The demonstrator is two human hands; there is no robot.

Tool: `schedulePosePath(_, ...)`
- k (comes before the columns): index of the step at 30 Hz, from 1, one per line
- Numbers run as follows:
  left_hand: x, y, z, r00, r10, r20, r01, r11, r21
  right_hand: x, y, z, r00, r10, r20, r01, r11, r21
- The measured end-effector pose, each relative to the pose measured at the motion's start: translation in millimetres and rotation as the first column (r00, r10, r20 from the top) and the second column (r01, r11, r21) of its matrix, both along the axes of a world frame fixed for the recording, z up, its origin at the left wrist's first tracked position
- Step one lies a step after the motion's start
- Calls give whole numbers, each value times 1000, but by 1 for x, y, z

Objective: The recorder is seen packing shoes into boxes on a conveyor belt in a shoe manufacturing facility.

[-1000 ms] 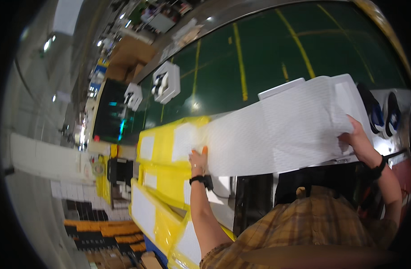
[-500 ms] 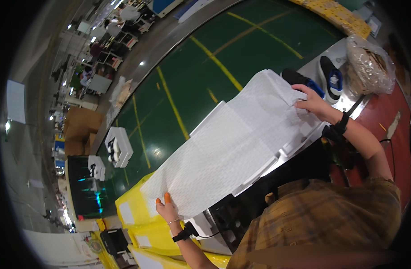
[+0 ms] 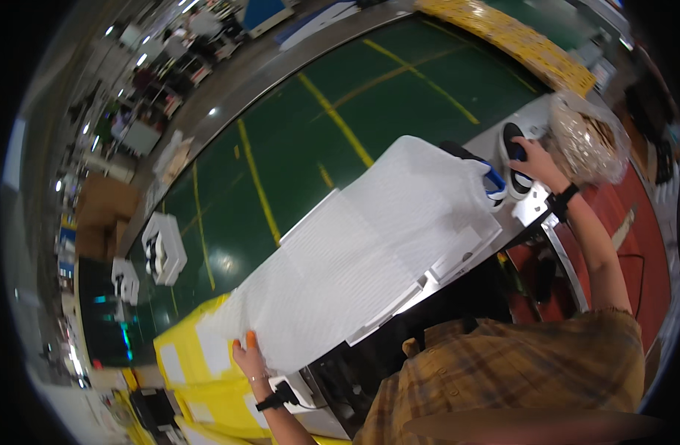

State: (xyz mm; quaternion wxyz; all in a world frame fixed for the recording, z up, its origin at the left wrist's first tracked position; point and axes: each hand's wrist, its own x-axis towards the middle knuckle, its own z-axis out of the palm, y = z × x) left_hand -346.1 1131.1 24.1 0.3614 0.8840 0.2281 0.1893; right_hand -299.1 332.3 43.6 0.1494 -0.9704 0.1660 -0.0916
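A thin white sheet of wrapping paper point(image 3: 370, 252) lies spread over a white box, whose edge point(image 3: 384, 315) shows along the near side. At the sheet's lower left end, my left hand point(image 3: 251, 362) touches it, with two orange-covered fingertips apart; its other fingers are hidden. On the right, my right hand point(image 3: 539, 165) grips a black sneaker point(image 3: 511, 136) with a white sole, fingers around its upper. Beside it lies the other black sneaker point(image 3: 493, 178), blue inside and partly covered by the sheet's right end.
A green table point(image 3: 281, 148) with yellow lines extends beyond the sheet. Two white trays hold shoes at the left, the nearer tray point(image 3: 178, 256) being larger. Yellow packaging point(image 3: 229, 404) lies at lower left. A clear plastic bag point(image 3: 588, 141) of brown material stands past the sneakers.
My right hand has let go of the sheet's right end and taken hold of a sneaker. The sheet's right end has settled lower, against the other sneaker. My left hand stays at its end.
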Motion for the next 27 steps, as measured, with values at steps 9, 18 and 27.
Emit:
schedulePosePath(9,0,-19,35,999,-14,-41,15,1000,23,11,-54,19,935,-115,335,-142,746,651)
schedulePosePath(18,-11,10,25,999,-1,35,-3,995,99,33,180,175,944,52,325,-329,110,938)
schedulePosePath(27,-5,3,55,999,-29,30,30,998,-49,37,395,68,794,607,27,-53,25,998)
